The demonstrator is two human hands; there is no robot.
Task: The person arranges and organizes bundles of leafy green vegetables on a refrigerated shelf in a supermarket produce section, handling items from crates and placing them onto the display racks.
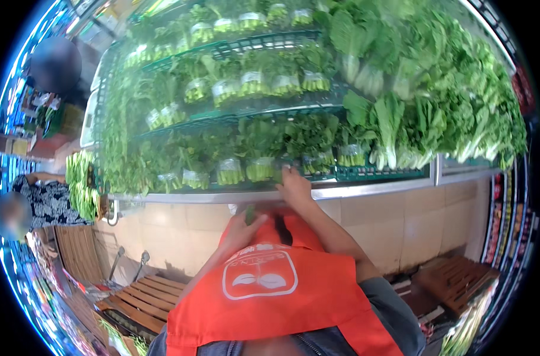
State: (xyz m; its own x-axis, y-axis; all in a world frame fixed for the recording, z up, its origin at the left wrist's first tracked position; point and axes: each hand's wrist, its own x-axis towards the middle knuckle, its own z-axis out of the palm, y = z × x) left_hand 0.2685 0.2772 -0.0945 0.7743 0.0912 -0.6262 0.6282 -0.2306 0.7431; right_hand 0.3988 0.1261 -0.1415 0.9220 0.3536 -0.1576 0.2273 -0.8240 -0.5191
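Observation:
My right hand [294, 186] reaches over the metal front edge of a vegetable display, its fingertips at the gap between two banded bunches of leafy greens; whether they grip anything is unclear. Close to my red apron [261, 307], my left hand [245, 229] holds a small green leaf [250, 215]. Nearest my right hand, a bunch with a pale band [260, 169] lies to its left and a darker leafy bunch [314, 162] to its right. More banded bunches stand in rows in green plastic crates. Loose leafy heads with white stems [389, 129] are heaped on the right.
A metal rail [225, 197] runs along the display's front above a tiled wall. Slatted wooden stands [141, 298] are at lower left and right [457, 280]. At far left, a person in a patterned top [49, 202] stands beside piled greens [82, 184].

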